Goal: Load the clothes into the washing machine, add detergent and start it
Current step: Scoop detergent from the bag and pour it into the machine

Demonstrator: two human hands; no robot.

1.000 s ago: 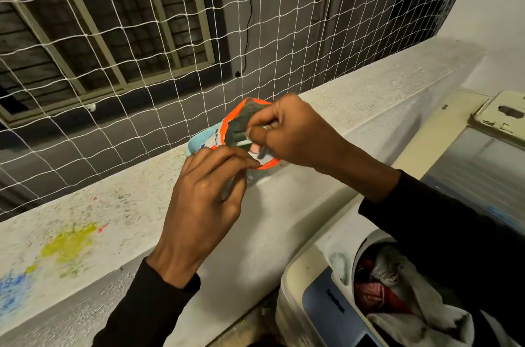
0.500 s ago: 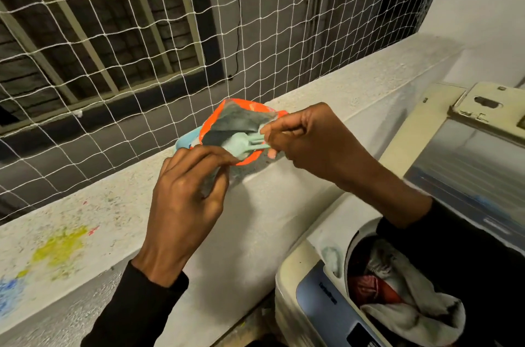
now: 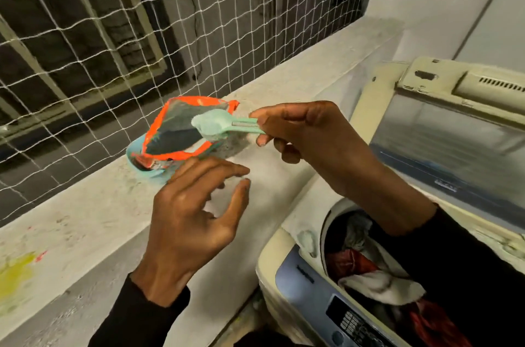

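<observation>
While the right hand (image 3: 306, 136) pinches the handle of a small mint-green plastic scoop (image 3: 218, 125) heaped with pale powder, the scoop's bowl sits just above the mouth of an orange-rimmed detergent pouch (image 3: 176, 133) at the centre of the frame. That pouch stands open on a speckled grey concrete ledge (image 3: 85, 210) which runs from the lower left up to the upper right, with smears of yellow paint at the left edge. Below the pouch, the left hand (image 3: 193, 221) hovers with its fingers spread loosely, gripping nothing and clear of the pouch. White rope netting (image 3: 85, 34) fills the upper left, with barred windows behind it. At the lower right stands a cream top-loading washing machine (image 3: 287, 267) with a blue control panel, its lid (image 3: 454, 136) raised at the right edge. Red and white clothes (image 3: 366, 275) lie in its drum, partly hidden by the black sleeve of the right arm.
</observation>
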